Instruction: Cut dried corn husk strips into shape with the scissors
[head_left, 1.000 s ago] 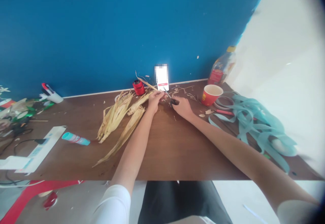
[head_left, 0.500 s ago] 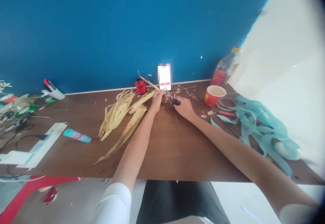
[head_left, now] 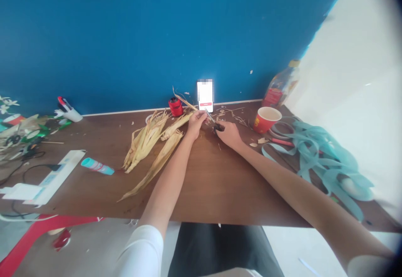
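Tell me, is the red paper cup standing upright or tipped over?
Upright. The red paper cup stands on its base on the wooden table, open rim facing up, beside the plastic bottle.

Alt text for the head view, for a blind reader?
The right hand holds black-handled scissors beside the left hand, which pinches a dried husk strip, over a brown table. More husks lie to the left; a red cup stands right.

Phone screen [head_left: 205,93] pixelated; scissors [head_left: 212,122] half hidden under right hand [head_left: 228,134].

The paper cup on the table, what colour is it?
The paper cup is red with a small yellow mark, clearest in the head view.
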The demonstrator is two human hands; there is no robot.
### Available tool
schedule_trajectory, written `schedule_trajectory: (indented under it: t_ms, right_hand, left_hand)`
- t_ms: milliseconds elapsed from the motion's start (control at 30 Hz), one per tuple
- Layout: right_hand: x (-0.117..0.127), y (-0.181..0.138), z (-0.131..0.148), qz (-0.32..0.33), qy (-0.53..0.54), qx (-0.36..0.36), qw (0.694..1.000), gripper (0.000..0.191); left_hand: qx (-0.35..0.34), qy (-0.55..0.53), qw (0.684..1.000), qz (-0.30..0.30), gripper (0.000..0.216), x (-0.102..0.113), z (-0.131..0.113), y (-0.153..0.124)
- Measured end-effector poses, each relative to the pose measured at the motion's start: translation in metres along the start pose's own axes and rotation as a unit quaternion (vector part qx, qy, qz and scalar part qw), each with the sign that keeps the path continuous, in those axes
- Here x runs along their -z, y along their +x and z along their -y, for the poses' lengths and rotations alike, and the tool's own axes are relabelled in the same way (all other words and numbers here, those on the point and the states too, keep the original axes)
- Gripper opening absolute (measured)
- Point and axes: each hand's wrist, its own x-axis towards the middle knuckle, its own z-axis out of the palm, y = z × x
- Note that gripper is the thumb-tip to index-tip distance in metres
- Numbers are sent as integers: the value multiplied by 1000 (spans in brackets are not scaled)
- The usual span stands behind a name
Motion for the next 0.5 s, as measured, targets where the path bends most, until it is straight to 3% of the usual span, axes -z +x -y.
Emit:
schedule_trajectory:
  t_ms: [500]
  right_hand:
    - [0,0,2,7,-38,-14,999,34]
  left_hand:
    - [26,-17,999,14,16,-1,4,4]
